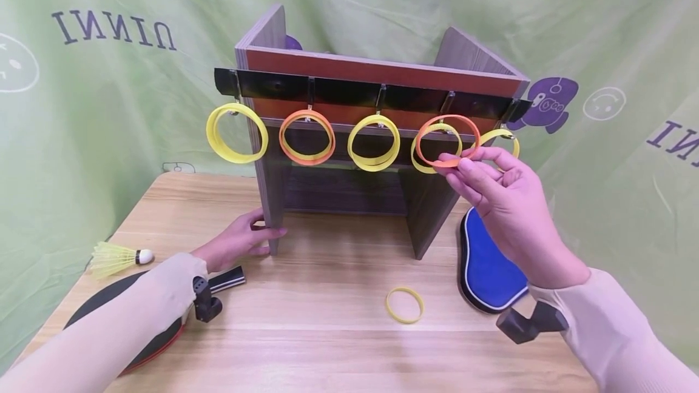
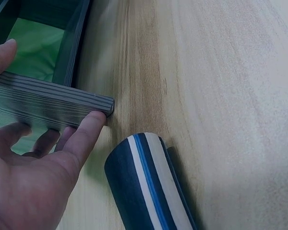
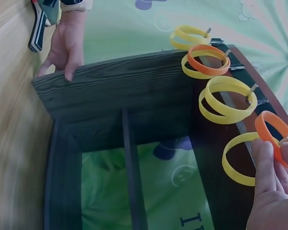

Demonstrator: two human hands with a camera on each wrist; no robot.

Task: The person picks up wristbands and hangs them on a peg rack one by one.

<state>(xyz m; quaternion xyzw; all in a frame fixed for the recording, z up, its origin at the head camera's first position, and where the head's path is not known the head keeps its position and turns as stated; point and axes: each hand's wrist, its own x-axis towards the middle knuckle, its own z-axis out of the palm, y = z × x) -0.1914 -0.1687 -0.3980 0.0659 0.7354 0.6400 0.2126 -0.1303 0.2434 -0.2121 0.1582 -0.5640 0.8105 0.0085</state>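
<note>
My right hand (image 1: 513, 211) pinches an orange ring (image 1: 449, 116) between thumb and fingers at the fourth hook of a black strip (image 1: 344, 91). Right behind it, a yellow ring (image 1: 423, 169) hangs on that hook. In the right wrist view the hook tip pokes through the orange ring's opening. My left hand (image 1: 237, 241) grips the lower front edge of the wooden shelf unit's side panel (image 1: 271, 199), thumb and fingers on opposite faces. Yellow rings (image 1: 377, 168) hang from the first and third hooks, orange and yellow from the second. The fifth hook's yellow ring is partly covered by my right hand.
A loose yellow ring (image 1: 405, 321) lies on the table in front of the unit. To the right lies a blue case (image 1: 491, 272). A black paddle (image 1: 109, 297), partly under my left forearm, and a yellow shuttlecock (image 1: 111, 258) lie at left.
</note>
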